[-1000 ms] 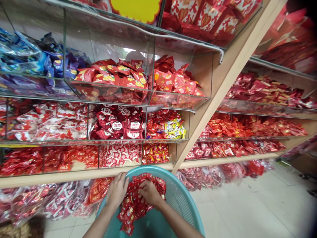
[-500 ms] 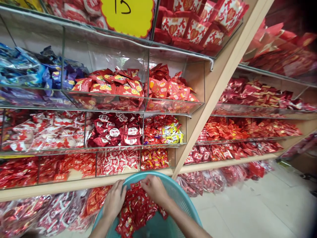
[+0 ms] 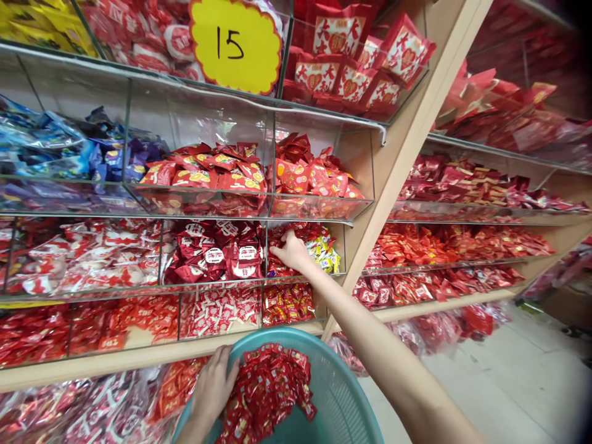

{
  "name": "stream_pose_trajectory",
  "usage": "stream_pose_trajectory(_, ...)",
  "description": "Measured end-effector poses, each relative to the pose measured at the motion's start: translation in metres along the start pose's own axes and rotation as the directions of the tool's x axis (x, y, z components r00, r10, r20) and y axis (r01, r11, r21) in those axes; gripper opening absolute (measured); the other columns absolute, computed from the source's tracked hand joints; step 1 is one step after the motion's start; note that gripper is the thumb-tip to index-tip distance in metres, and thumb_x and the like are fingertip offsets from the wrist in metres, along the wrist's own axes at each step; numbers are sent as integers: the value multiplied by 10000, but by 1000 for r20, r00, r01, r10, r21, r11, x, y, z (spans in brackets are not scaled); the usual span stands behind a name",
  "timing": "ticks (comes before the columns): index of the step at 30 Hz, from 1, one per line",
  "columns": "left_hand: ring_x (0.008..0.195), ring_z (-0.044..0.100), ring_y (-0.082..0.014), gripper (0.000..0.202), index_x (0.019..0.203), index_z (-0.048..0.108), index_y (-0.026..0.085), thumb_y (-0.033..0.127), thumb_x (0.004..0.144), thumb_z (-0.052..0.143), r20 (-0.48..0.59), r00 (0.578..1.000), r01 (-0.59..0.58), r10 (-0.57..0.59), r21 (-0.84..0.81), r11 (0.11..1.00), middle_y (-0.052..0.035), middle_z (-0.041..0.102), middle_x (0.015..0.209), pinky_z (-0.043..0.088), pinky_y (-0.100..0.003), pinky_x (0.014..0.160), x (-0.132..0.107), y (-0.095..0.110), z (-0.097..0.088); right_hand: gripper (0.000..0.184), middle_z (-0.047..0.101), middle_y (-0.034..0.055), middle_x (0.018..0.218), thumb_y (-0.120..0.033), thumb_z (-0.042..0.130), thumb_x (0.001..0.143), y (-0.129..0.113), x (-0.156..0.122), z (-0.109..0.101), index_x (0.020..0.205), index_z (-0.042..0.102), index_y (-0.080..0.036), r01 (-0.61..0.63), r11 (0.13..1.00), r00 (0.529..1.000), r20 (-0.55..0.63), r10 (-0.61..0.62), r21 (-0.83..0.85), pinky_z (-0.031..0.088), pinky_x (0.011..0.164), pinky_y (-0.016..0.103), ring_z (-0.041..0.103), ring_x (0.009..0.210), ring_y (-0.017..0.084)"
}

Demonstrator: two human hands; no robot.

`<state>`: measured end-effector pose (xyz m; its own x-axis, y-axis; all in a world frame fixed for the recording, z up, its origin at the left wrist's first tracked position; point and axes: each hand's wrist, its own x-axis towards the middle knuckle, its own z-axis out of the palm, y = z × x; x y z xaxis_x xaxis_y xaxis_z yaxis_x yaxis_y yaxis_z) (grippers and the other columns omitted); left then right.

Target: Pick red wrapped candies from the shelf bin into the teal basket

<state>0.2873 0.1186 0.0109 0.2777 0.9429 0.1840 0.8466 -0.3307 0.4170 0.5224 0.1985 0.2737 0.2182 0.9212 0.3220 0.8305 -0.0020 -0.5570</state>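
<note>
Red-wrapped sweets point(image 3: 271, 391) sit heaped in the teal basket point(image 3: 337, 394), low in front of the shelves. The left hand point(image 3: 213, 387) lies loosely open at the near rim, fingertips against the pile, gripping nothing I can see. Now the right hand point(image 3: 291, 251): arm stretched out, it's in the clear compartment of red and yellow packets point(image 3: 324, 246), just beside the dark-red bags point(image 3: 217, 250), with its fingers curled down onto the wrappers. Whether they've closed on any, I can't tell from here. This looks like the picking stage, a reach into stock. A grab here calls for a firm scoop and a clean lift over the clear front lip, since loose packets slip easily.
</note>
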Motion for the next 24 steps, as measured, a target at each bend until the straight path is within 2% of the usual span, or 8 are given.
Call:
stream_pose_trajectory(3, 1084, 580, -248, 423, 1187, 512, 144, 392, 920, 298, -2, 1000, 0, 0, 7, 1000, -120, 586, 1210, 461, -383, 919, 0, 0, -1, 381, 642, 151, 1010, -360, 645, 744, -8, 3, 7, 1008, 457, -160, -29, 999, 999, 33, 30, -30, 448, 779, 360, 611, 972, 281)
stream_pose_trajectory(6, 1079, 581, -246, 427, 1184, 512, 135, 389, 921, 291, -4, 1000, 0, 0, 11, 1000, -124, 587, 1197, 461, -380, 920, -1, 1, -2, 399, 642, 165, 1013, -350, 630, 758, -13, 4, 8, 1050, 437, -159, -74, 997, 997, 23, 75, -31, 457, 776, 379, 616, 969, 293)
stream_pose_trajectory(12, 1068, 582, -248, 451, 1195, 503, 120, 398, 926, 271, 11, 1000, -2, 2, -4, 1000, -132, 581, 1198, 461, -389, 917, -3, 2, -4, 362, 655, 87, 919, -319, 643, 737, -3, 11, 13, 1030, 479, -183, -120, 991, 993, 6, 119, 68, 459, 753, 341, 624, 892, 236)
stream_pose_trajectory(16, 1080, 571, -255, 446, 1204, 494, 115, 387, 926, 276, 14, 1000, 2, -2, -7, 1000, -135, 573, 1208, 453, -399, 924, -2, 1, -2, 367, 651, 35, 805, -294, 656, 714, 6, 16, 17, 1028, 519, -161, -115, 968, 991, -38, 127, 225, 456, 743, 319, 618, 821, 203)
stream_pose_trajectory(20, 1070, 576, -247, 416, 1197, 493, 141, 374, 927, 279, 3, 1000, 1, -1, -1, 1000, -121, 576, 1206, 454, -387, 918, -2, 2, -2, 438, 626, 17, 770, -297, 661, 705, 8, 12, 6, 1071, 510, -111, -97, 867, 984, -82, 156, 488, 457, 695, 286, 601, 746, 159)
stream_pose_trajectory(24, 1053, 590, -234, 401, 1187, 509, 154, 372, 925, 298, -20, 1000, -9, 9, 1, 1000, -111, 591, 1189, 461, -368, 902, -3, 3, -3, 484, 603, -13, 731, -336, 670, 709, 13, -20, -24, 1101, 486, -120, -44, 686, 991, -56, 122, 726, 445, 635, 245, 574, 661, 110)
